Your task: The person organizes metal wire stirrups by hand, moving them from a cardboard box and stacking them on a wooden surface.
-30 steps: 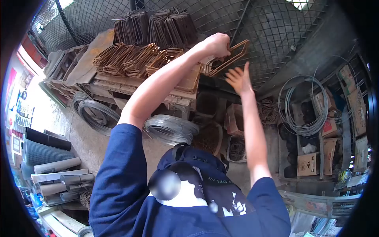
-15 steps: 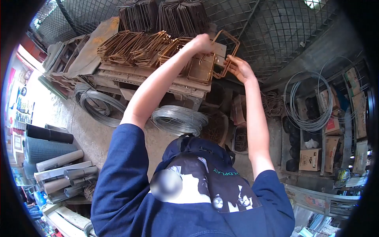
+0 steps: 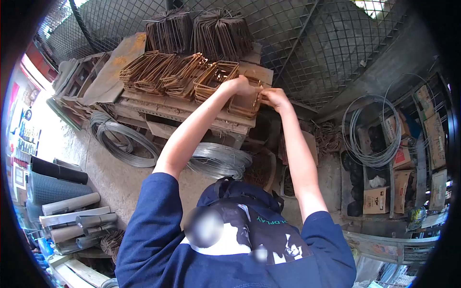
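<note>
At the right end of the workbench (image 3: 192,111), my left hand (image 3: 245,87) is closed around a rusty rectangular rebar stirrup (image 3: 259,102). My right hand (image 3: 275,98) pinches the same stirrup at its right side, with the fingertips close to my left hand. Much of the held stirrup is hidden behind my hands. Just below them, more stirrups (image 3: 241,114) lie flat near the bench edge. Left of my hands, rows of bent stirrups (image 3: 149,73) lean over one another along the bench.
Dark tied stirrup bundles (image 3: 222,33) stand at the back against wire mesh (image 3: 331,57). Wire coils (image 3: 221,161) lie on the floor below the bench. Mesh rolls (image 3: 62,188) are stacked at left; a cardboard box (image 3: 376,199) sits on shelving at right.
Both hands have come down and closer together, lowering the stirrup from its raised position towards those on the bench. My right hand has moved left, its fingers now pinched.
</note>
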Motion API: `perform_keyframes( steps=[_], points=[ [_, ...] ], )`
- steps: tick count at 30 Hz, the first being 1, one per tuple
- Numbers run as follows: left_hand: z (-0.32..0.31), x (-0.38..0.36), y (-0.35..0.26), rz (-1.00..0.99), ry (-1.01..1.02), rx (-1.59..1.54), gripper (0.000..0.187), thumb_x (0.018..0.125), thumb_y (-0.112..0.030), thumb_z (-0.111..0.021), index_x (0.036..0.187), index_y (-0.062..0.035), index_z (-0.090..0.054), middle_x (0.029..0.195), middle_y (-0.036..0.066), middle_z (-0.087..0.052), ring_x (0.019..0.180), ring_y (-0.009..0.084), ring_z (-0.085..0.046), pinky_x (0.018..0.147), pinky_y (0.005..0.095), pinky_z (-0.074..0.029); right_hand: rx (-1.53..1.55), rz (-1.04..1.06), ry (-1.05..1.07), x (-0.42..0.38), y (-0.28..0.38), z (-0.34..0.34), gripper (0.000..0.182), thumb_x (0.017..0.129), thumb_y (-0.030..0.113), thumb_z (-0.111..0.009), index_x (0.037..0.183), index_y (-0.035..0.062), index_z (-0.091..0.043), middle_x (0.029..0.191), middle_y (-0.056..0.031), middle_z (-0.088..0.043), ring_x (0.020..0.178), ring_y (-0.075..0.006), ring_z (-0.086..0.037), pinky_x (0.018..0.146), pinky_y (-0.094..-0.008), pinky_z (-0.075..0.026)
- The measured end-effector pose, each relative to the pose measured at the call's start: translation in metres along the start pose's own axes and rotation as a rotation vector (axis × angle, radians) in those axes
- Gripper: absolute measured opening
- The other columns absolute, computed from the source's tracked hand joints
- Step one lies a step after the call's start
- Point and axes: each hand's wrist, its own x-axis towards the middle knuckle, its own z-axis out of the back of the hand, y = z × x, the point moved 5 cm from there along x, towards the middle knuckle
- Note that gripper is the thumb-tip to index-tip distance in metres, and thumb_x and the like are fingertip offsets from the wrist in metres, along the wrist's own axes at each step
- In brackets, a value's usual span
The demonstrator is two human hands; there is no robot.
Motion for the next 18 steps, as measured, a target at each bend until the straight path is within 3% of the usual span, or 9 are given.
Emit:
perform_keyframes(
  steps=[1, 4, 13, 16, 18],
  points=[
    [0.002, -0.011, -0.005, 0.032, -0.101, 0.011, 0.099, 0.070, -0.068, -0.050, 0.119, 0.0172, -0.037, 0.118, 0.031, -0.046, 0.114, 0.0356, -0.045, 0.096, 0.0368, -0.037, -0.209, -0.034, 0.039, 0.005, -0.003, -0.005, 0.025, 0.080, 0.020, -0.063, 0.087, -0.0038, -0.062, 0.085, -0.0104, -0.061, 0.079, -0.0178, -0.060, 0.069, -0.0326, -0.051],
    [-0.010, -0.015, -0.011, -0.075, 0.051, 0.017, 0.097, 0.071, -0.069, -0.047, 0.122, 0.0119, -0.037, 0.120, 0.029, -0.046, 0.114, 0.0341, -0.046, 0.096, 0.0363, -0.036, -0.551, -0.061, -0.011, 0.004, -0.010, -0.006, 0.042, 0.076, 0.040, -0.066, 0.092, 0.0014, -0.063, 0.086, -0.0066, -0.062, 0.082, -0.0179, -0.058, 0.069, -0.0330, -0.049],
    [-0.022, -0.008, -0.016, -0.069, 0.072, 0.017, 0.093, 0.072, -0.071, -0.044, 0.123, 0.0075, -0.041, 0.118, 0.026, -0.049, 0.114, 0.0334, -0.046, 0.095, 0.0357, -0.037, -0.356, -0.045, -0.133, -0.026, 0.003, 0.039, 0.039, 0.081, 0.034, -0.061, 0.104, 0.0019, -0.058, 0.096, -0.0092, -0.060, 0.087, -0.0174, -0.059, 0.074, -0.0319, -0.049],
    [-0.021, -0.007, -0.041, -0.151, 0.063, 0.003, 0.087, 0.073, -0.067, -0.048, 0.118, 0.0068, -0.046, 0.112, 0.025, -0.053, 0.108, 0.0333, -0.051, 0.092, 0.0359, -0.040, -0.313, -0.097, -0.146, -0.038, -0.006, 0.071, 0.041, 0.081, 0.034, -0.062, 0.106, 0.0016, -0.056, 0.096, -0.0099, -0.060, 0.088, -0.0181, -0.059, 0.074, -0.0322, -0.049],
    [-0.021, -0.005, -0.066, -0.281, -0.047, -0.038, 0.079, 0.074, -0.064, -0.050, 0.112, 0.0051, -0.052, 0.112, 0.023, -0.054, 0.107, 0.0317, -0.052, 0.090, 0.0367, -0.042, -0.274, -0.124, -0.161, -0.049, -0.018, 0.095, 0.041, 0.081, 0.034, -0.062, 0.105, 0.0015, -0.056, 0.096, -0.0098, -0.060, 0.087, -0.0180, -0.059, 0.074, -0.0319, -0.049]
  ],
)
